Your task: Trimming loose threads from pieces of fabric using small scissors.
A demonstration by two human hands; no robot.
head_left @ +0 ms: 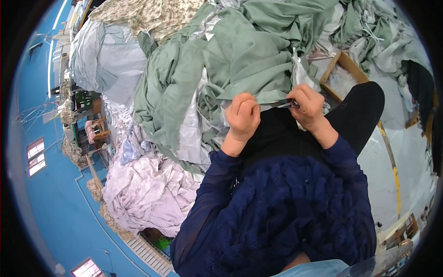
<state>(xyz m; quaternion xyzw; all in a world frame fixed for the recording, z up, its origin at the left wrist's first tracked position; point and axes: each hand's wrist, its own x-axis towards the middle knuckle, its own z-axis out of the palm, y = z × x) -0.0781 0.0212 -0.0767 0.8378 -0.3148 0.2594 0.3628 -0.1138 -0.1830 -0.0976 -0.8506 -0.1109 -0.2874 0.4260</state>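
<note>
A large sage-green cloth [249, 51] spreads across my lap and away from me, with its near edge drawn up between my hands. My left hand [242, 116] is closed in a pinch on that edge at its left end. A short way to the right, my right hand [308, 107] is closed around thread snips [285, 102], whose dark and shiny tips point left along the edge. The fingers hide most of the snips. White fabric [297, 71] shows beside the green folds near my right hand.
A wooden box [330, 76] with whitish scraps stands right, by my knee. Pale pink cloth [150, 191] is heaped at left, light blue cloth [108, 60] and floral cloth [143, 16] farther off. More green and white cloth [387, 39] lies far right. Yellow-black tape [392, 161] marks the floor.
</note>
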